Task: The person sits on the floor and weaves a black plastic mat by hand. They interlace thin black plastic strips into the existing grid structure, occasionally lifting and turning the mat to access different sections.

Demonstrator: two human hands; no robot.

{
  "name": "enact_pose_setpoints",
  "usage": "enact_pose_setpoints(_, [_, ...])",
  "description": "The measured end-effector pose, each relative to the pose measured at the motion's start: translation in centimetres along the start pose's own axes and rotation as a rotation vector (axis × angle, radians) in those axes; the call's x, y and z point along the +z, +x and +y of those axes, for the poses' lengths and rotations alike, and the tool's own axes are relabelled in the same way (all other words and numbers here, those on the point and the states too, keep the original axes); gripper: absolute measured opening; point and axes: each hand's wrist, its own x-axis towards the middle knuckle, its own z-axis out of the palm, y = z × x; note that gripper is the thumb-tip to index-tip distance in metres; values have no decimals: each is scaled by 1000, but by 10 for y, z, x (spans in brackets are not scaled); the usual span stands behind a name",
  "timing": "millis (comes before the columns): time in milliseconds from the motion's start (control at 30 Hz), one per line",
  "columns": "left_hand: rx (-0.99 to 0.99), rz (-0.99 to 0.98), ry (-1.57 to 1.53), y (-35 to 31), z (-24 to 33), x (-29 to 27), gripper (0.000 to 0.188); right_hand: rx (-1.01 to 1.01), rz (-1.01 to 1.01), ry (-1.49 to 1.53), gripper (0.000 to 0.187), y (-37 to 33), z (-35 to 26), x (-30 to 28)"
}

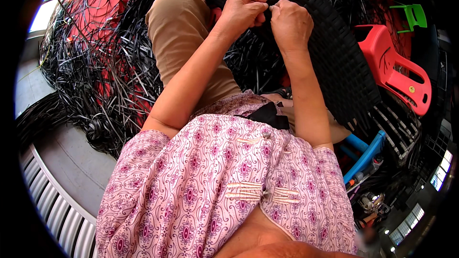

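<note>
Head view, clock taken from the centre. Both bare hands were raised over a dark weave, which ran in a broad curve from 12 round to 3 o'clock; its lower end, near 3, broke up into loose strip ends. The left hand lay at 12 o'clock, its thumb and forefinger pinched together and its other fingers curled. The right hand lay at 1 o'clock, back of the hand upward, fingers folded in, with the thumb near the forefinger. The two sets of fingertips met just beside each other, almost touching; could not tell what, if anything, was gripped between them, nor whether either hand pressed on the weave. Forearms were bare and came up from a pink patterned shirt at 6 o'clock. A knee in tan trousers stood at 11, just beside the left forearm. At 10 o'clock lay a large tangle of black strips, spread over a red surface that showed through in patches; a thick bundle of them trailed to 9. A slatted grey seat was at 8. Near the far edge of the weave, between 2 and 3, stood a red stool; beyond it, at 2, a small green stool. A blue frame was between 3 and 4, with small clutter below it at 4, too blurred to identify
</note>
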Motion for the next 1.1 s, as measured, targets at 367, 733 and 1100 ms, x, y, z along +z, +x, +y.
enact_pose_setpoints(367, [143, 136, 321, 16, -5, 5, 16, -52, -40, 38, 20, 1, 2, -9])
enact_pose_setpoints(733, [67, 102, 38, 8, 2, -15, 16, -24, -72, 291, 39, -12, -3, -23])
enact_pose_setpoints(1100, [174, 132, -24, -6, 34, -43, 10, -313, 174, 502, 31, 5, -7, -8])
